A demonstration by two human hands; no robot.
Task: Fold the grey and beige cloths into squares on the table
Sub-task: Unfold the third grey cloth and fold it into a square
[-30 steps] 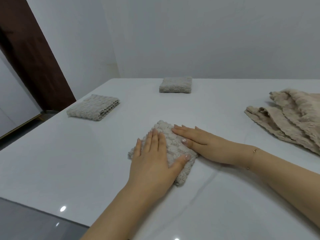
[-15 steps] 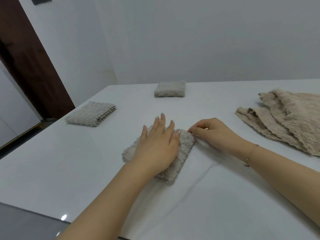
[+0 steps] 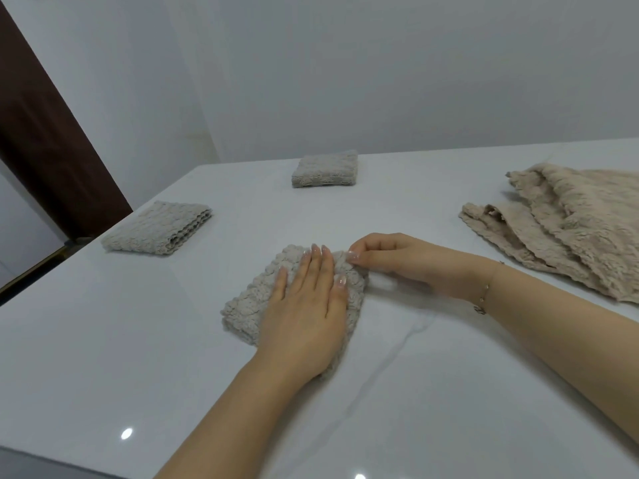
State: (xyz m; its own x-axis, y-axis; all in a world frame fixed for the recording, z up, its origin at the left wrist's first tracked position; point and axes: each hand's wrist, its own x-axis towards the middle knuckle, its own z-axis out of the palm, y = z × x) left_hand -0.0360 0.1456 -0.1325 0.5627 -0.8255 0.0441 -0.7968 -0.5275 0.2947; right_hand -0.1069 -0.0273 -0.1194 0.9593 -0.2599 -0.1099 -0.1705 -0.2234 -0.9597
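Observation:
A folded grey cloth (image 3: 252,305) lies in the middle of the white table (image 3: 103,357). My left hand (image 3: 307,305) lies flat on top of it with straight fingers, pressing it down. My right hand (image 3: 387,259) is at the cloth's far right corner, fingers curled, pinching the corner between thumb and fingertips. Two more folded grey cloths rest farther off: one (image 3: 157,228) at the left edge and one (image 3: 325,168) at the back. Unfolded beige cloths (image 3: 567,223) lie in a loose pile at the right.
The table's left edge (image 3: 52,271) runs diagonally, with a dark wooden door (image 3: 45,133) and floor beyond it. A plain white wall (image 3: 380,74) stands behind the table. Bare tabletop spreads in front of my arms.
My right hand went from lying flat on the cloth to curling and pinching its far right corner. My left hand slid forward across the cloth's top. The view shifted slightly.

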